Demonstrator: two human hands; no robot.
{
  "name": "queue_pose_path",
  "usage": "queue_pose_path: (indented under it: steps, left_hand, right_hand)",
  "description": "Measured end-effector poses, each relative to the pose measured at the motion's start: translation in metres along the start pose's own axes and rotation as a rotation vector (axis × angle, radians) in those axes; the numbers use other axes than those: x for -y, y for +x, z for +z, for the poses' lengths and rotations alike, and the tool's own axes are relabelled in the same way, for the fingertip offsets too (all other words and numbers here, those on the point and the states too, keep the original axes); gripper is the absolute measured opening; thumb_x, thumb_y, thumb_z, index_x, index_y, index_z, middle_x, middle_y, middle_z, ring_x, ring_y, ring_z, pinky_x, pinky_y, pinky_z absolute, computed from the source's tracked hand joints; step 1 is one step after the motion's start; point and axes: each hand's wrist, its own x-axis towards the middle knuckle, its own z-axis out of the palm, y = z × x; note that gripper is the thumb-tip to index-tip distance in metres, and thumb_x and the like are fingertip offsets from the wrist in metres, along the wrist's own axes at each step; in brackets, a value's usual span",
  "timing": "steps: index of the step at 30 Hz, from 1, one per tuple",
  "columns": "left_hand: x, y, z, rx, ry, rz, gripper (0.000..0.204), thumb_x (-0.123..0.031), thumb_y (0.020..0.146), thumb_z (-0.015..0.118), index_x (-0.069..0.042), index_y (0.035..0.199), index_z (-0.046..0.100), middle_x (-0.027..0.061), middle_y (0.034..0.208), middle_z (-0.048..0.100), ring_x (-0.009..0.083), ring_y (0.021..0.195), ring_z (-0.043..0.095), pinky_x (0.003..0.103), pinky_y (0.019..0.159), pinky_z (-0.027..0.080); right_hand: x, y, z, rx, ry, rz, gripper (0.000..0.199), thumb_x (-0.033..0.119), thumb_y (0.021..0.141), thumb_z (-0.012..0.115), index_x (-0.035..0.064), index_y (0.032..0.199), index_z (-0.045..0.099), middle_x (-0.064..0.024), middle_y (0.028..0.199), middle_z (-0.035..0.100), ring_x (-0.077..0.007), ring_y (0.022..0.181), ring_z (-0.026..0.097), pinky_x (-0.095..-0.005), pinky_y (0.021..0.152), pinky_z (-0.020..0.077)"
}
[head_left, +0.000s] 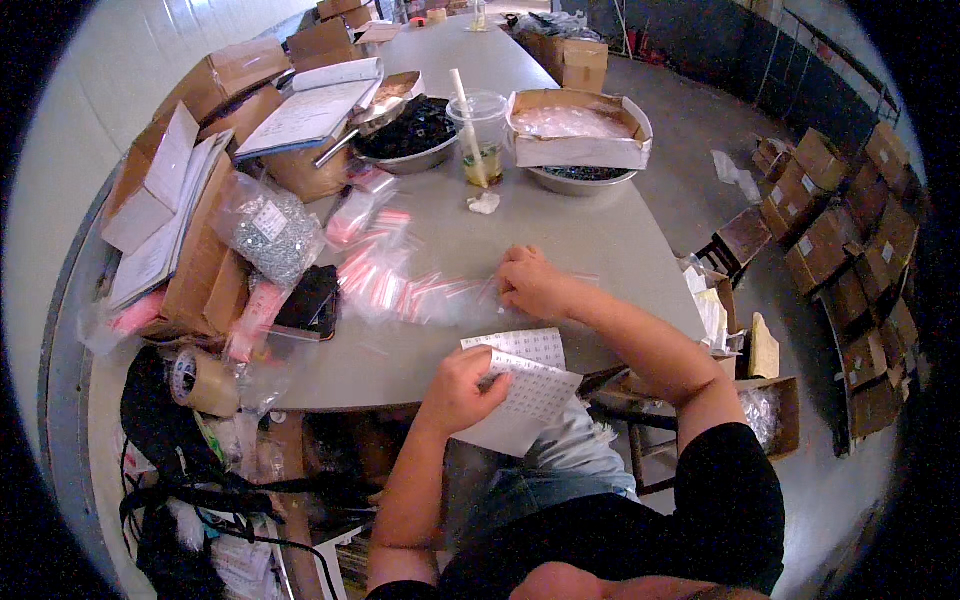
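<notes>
My left hand is closed on sheets of small printed stickers, held over the table's near edge and my lap. One sheet is folded over, and another sticker sheet shows behind it. Farther off, my right hand rests low over the table with its fingers curled down. Whatever lies under those fingertips is hidden. A spread row of clear zip bags with red-striped tops runs leftward from beside the right hand.
Left of the bags lie a black phone, a bag of metal screws and cardboard boxes. Tape rolls sit at the near left. Beyond are a plastic cup, a bowl of black parts and a white carton on another bowl.
</notes>
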Motion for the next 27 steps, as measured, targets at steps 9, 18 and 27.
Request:
queue_pose_path:
  steps: [9, 18, 27]
  left_hand:
    - [0.003, 0.001, 0.004, -0.097, -0.045, -0.093, 0.014, -0.011, 0.079, 0.065, 0.001, 0.084, 0.062, 0.0168, 0.079, 0.062, 0.0357, 0.073, 0.060, 0.041, 0.067, 0.048]
    - [0.010, -0.001, 0.009, -0.111, 0.020, -0.128, 0.013, -0.009, 0.078, 0.067, 0.002, 0.082, 0.062, 0.0177, 0.076, 0.061, 0.0337, 0.065, 0.059, 0.039, 0.057, 0.047]
    - [0.005, 0.000, 0.010, -0.141, -0.013, -0.151, 0.015, -0.011, 0.078, 0.067, 0.002, 0.077, 0.059, 0.0182, 0.072, 0.058, 0.0348, 0.065, 0.057, 0.040, 0.059, 0.045]
  right_hand:
    - [0.034, -0.041, -0.039, 0.073, 0.407, 0.074, 0.021, 0.015, 0.073, 0.073, 0.0043, 0.087, 0.062, -0.0123, 0.089, 0.063, -0.0287, 0.079, 0.062, -0.0381, 0.070, 0.0492]
    - [0.059, -0.084, -0.031, -0.081, 0.374, 0.136, 0.016, 0.010, 0.074, 0.070, 0.0039, 0.086, 0.061, -0.0130, 0.084, 0.063, -0.0310, 0.075, 0.062, -0.0375, 0.065, 0.0494]
    - [0.003, -0.084, -0.032, -0.070, 0.582, 0.102, 0.013, 0.013, 0.078, 0.066, 0.0049, 0.085, 0.059, -0.0138, 0.080, 0.063, -0.0315, 0.077, 0.062, -0.0404, 0.069, 0.0497]
